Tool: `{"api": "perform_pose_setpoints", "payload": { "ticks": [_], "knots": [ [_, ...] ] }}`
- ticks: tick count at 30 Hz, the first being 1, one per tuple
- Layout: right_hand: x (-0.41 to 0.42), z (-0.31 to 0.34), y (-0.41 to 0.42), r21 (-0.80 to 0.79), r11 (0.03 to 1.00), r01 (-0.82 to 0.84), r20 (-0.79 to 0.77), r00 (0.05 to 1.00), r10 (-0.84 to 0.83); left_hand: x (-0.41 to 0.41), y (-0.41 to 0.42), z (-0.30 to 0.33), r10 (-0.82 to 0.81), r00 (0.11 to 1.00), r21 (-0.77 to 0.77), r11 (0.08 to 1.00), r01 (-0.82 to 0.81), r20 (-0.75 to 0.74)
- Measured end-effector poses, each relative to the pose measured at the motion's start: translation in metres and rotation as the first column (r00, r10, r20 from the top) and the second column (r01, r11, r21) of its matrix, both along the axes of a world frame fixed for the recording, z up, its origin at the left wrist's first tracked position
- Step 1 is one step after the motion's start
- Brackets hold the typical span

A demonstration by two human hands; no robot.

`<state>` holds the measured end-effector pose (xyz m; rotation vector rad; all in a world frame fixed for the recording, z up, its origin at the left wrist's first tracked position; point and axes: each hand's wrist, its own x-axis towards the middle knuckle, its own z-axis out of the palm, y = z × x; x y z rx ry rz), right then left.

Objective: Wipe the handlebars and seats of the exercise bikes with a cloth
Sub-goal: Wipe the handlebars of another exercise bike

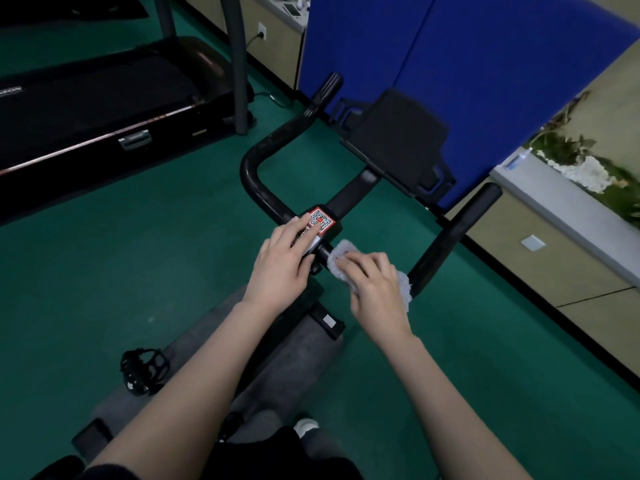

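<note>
A black exercise-bike handlebar [258, 188] spreads in front of me, with a left arm reaching far left and a right arm [457, 230] rising to the right. At its centre sits a clamp with a red QR-code sticker [321, 219]. My left hand [282, 265] rests flat on that clamp, fingers over part of the sticker. My right hand [372, 282] presses a pale grey cloth [341, 252] onto the crossbar just right of the clamp. A black tablet holder [398, 133] stands beyond the bar. The seat is not in view.
A black treadmill [104, 98] stands at the left on the green floor [156, 271]. A blue partition [467, 57] rises right behind the bike. A low wall with plants [581, 168] runs along the right. A pedal [143, 368] and the grey bike body [277, 358] lie below my arms.
</note>
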<state>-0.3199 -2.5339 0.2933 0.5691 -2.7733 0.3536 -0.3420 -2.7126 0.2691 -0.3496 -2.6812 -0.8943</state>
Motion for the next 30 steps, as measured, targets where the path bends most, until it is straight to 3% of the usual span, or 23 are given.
{"api": "perform_pose_setpoints", "payload": {
  "ticks": [6, 9, 13, 16, 17, 19, 21, 23, 26, 30],
  "knots": [
    [-0.017, 0.005, -0.024, -0.092, 0.993, 0.070, 0.088, 0.994, -0.062, -0.002, -0.004, -0.001, -0.012, 1.000, 0.002, 1.000, 0.012, -0.001],
    [-0.028, 0.012, -0.022, -0.168, 0.969, 0.179, 0.314, 0.942, -0.120, -0.002, -0.004, -0.001, -0.021, 1.000, -0.006, 1.000, 0.021, -0.008],
    [-0.057, 0.028, -0.012, -0.278, 0.842, 0.462, 0.745, 0.658, -0.115, -0.001, -0.004, 0.000, -0.020, 1.000, -0.017, 1.000, 0.020, 0.005],
    [-0.069, 0.031, -0.010, -0.262, 0.794, 0.548, 0.859, 0.508, -0.068, -0.001, -0.004, -0.001, -0.018, 1.000, -0.019, 1.000, 0.018, 0.013],
    [-0.069, 0.029, -0.011, -0.257, 0.796, 0.548, 0.850, 0.520, -0.084, -0.001, -0.004, -0.001, -0.016, 1.000, -0.017, 1.000, 0.016, 0.019],
    [-0.058, 0.024, -0.016, -0.266, 0.834, 0.483, 0.749, 0.648, -0.137, -0.002, -0.004, -0.002, -0.010, 0.999, -0.019, 1.000, 0.010, 0.030],
    [-0.040, 0.018, -0.023, -0.252, 0.897, 0.362, 0.534, 0.825, -0.183, -0.002, -0.004, -0.001, -0.013, 0.999, -0.022, 1.000, 0.014, 0.035],
    [-0.023, 0.014, -0.028, -0.203, 0.937, 0.283, 0.336, 0.919, -0.205, -0.001, -0.004, -0.001, -0.019, 0.999, -0.030, 0.999, 0.020, 0.034],
    [-0.014, 0.016, -0.022, -0.150, 0.946, 0.289, 0.332, 0.916, -0.227, 0.000, -0.005, -0.001, -0.028, 0.999, -0.033, 0.999, 0.029, 0.038],
    [-0.028, 0.038, -0.012, -0.173, 0.898, 0.406, 0.589, 0.773, -0.236, 0.000, -0.007, 0.001, -0.038, 0.999, -0.028, 0.999, 0.039, 0.033]
  ]
}}
